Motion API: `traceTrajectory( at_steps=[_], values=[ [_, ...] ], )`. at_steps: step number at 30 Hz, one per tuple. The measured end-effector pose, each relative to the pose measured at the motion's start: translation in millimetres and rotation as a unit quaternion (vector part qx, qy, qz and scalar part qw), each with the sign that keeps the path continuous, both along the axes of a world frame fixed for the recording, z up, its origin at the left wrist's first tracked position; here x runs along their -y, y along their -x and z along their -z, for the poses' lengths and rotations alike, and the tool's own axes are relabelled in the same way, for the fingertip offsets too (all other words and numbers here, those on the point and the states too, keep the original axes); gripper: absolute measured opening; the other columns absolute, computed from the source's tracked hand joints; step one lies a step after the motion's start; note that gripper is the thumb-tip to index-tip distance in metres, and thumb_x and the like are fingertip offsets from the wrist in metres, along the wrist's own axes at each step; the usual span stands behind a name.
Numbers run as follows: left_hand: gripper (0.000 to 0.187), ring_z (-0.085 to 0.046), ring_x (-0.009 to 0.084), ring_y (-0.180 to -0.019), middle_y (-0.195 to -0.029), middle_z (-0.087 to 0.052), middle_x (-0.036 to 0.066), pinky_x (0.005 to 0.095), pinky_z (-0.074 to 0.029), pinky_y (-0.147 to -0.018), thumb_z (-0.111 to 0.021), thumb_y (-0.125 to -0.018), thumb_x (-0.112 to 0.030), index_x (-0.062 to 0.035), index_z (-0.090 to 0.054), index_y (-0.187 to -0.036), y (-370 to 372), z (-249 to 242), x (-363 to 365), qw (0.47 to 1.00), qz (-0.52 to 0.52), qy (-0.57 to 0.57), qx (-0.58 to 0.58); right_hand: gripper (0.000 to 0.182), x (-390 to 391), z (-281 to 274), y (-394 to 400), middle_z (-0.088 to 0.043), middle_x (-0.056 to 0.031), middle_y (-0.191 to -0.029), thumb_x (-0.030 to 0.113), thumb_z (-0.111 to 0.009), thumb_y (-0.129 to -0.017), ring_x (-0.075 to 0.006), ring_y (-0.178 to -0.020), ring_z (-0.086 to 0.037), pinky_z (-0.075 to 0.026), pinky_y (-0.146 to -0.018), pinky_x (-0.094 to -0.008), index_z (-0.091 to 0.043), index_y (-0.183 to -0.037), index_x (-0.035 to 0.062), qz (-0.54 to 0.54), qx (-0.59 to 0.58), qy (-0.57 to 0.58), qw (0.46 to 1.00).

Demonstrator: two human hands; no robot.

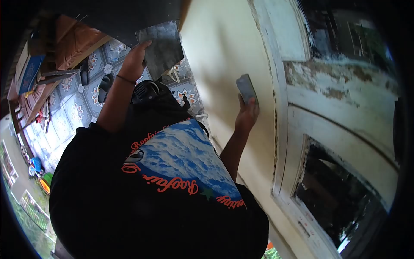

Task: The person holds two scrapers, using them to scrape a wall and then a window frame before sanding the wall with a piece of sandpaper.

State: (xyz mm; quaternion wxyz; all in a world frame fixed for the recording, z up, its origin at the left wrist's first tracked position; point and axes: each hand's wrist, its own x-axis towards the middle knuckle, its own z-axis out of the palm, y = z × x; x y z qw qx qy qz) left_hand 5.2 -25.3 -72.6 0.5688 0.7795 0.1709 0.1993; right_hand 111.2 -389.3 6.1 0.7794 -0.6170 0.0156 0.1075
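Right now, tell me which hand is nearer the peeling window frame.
Right. The right hand holds a grey scraper on the cream wall, just beside the window frame. The left hand holds a dark board farther off, over the tiled floor.

Text seen | orange script on a black T-shirt (172, 172), upside down | I cannot read it surely
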Motion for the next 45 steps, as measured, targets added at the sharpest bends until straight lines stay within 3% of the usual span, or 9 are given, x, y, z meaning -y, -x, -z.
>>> traceTrajectory(
  at_steps=[5, 13, 23, 25, 29, 30, 35, 37, 45],
  values=[
    [0.031, -0.052, 0.0178, -0.096, -0.102, -0.053, 0.009, 0.0294, -0.041, -0.085, -0.048, -0.083, -0.019, 0.0019, -0.047, -0.106, -27, -52, 52, 0.898, -0.028, 0.432, -0.082, 0.041, 145, 18, 95, -0.048, -0.0146, -0.11, 0.028, -0.043, -0.087, -0.0234, -0.098, -0.049, -0.045, -0.081, -0.0339, -0.042, -0.113, -0.0044, 0.11, -0.1, 0.314, 0.938],
    [0.03, -0.054, 0.0179, -0.092, -0.102, -0.054, 0.009, 0.0293, -0.042, -0.082, -0.047, -0.083, -0.018, 0.0023, -0.048, -0.105, -11, -62, 30, 0.817, -0.125, 0.557, -0.085, 0.022, 141, 62, 70, -0.055, -0.0124, -0.08, 0.01, -0.047, -0.069, -0.0265, -0.073, -0.055, -0.046, -0.063, -0.0359, -0.055, -0.087, 0.0036, -0.185, 0.221, 0.847, 0.447],
    [0.026, -0.054, 0.0159, -0.075, -0.085, -0.056, 0.009, 0.0258, -0.042, -0.064, -0.05, -0.079, -0.02, -0.0009, -0.052, -0.098, 63, -18, -91, 0.785, -0.334, 0.52, -0.044, 0.036, -205, 69, -123, -0.055, -0.0259, -0.092, 0.022, -0.035, -0.084, -0.0382, -0.09, -0.051, -0.039, -0.08, -0.0413, -0.057, -0.088, -0.007, -0.07, 0.156, 0.597, 0.784],
    [0.029, -0.055, 0.0185, -0.082, -0.091, -0.056, 0.011, 0.028, -0.043, -0.071, -0.05, -0.076, -0.005, 0.0005, -0.048, -0.104, 80, -41, -100, 0.94, -0.2, -0.233, -0.145, 0.034, -265, 69, -168, -0.055, -0.0208, -0.098, 0.021, -0.037, -0.086, -0.0307, -0.092, -0.054, -0.041, -0.081, -0.0376, -0.052, -0.098, -0.0074, -0.094, 0.079, 0.357, 0.926],
    [0.054, -0.054, 0.029, -0.092, -0.102, -0.053, 0.019, 0.0311, -0.042, -0.079, -0.049, -0.06, 0.016, 0.0013, -0.043, -0.111, 66, -48, -118, 0.962, -0.215, 0.169, -0.022, 0.039, -343, 20, -182, -0.041, -0.0199, -0.115, 0.019, -0.037, -0.088, -0.0262, -0.102, -0.048, -0.044, -0.083, -0.0347, -0.035, -0.114, -0.0096, -0.013, -0.02, 0.122, 0.992],
    [0.051, -0.053, 0.0284, -0.094, -0.104, -0.052, 0.019, 0.0306, -0.041, -0.08, -0.05, -0.061, 0.015, 0.0013, -0.044, -0.11, 64, -56, -117, 0.967, -0.179, -0.136, -0.12, 0.042, -344, 16, -181, -0.036, -0.0204, -0.119, 0.018, -0.036, -0.089, -0.026, -0.105, -0.045, -0.045, -0.083, -0.0342, -0.028, -0.119, -0.0101, -0.026, -0.002, 0.079, 0.997],
    [0.048, -0.055, 0.0178, -0.085, -0.096, -0.055, 0.011, 0.0275, -0.044, -0.07, -0.049, -0.065, 0.014, 0.0002, -0.044, -0.111, 22, -40, -96, 0.943, -0.12, -0.301, -0.082, 0.047, -274, 30, -145, -0.031, -0.021, -0.122, 0.02, -0.037, -0.089, -0.0253, -0.111, -0.038, -0.045, -0.086, -0.0342, -0.022, -0.121, -0.0109, -0.004, -0.062, 0.003, 0.998],
    [0.033, -0.055, 0.0128, -0.071, -0.084, -0.055, 0.007, 0.024, -0.042, -0.06, -0.05, -0.072, 0.004, -0.0016, -0.049, -0.104, 0, -12, -87, 0.814, -0.191, 0.548, -0.028, 0.05, -221, 45, -115, -0.027, -0.0205, -0.125, 0.02, -0.039, -0.088, -0.0265, -0.114, -0.035, -0.044, -0.088, -0.0374, -0.018, -0.123, -0.008, 0.04, -0.107, -0.014, 0.993],
    [0.026, -0.053, 0.0181, -0.095, -0.104, -0.053, 0.009, 0.0289, -0.042, -0.083, -0.044, -0.084, -0.009, 0.0005, -0.047, -0.108, -41, -90, 39, 0.943, -0.019, 0.324, -0.075, 0.036, 59, 99, 46, -0.04, -0.0141, -0.115, 0.017, -0.044, -0.087, -0.0231, -0.105, -0.045, -0.047, -0.082, -0.0398, -0.035, -0.115, -0.0029, 0.123, -0.134, 0.084, 0.98]
  ],
)
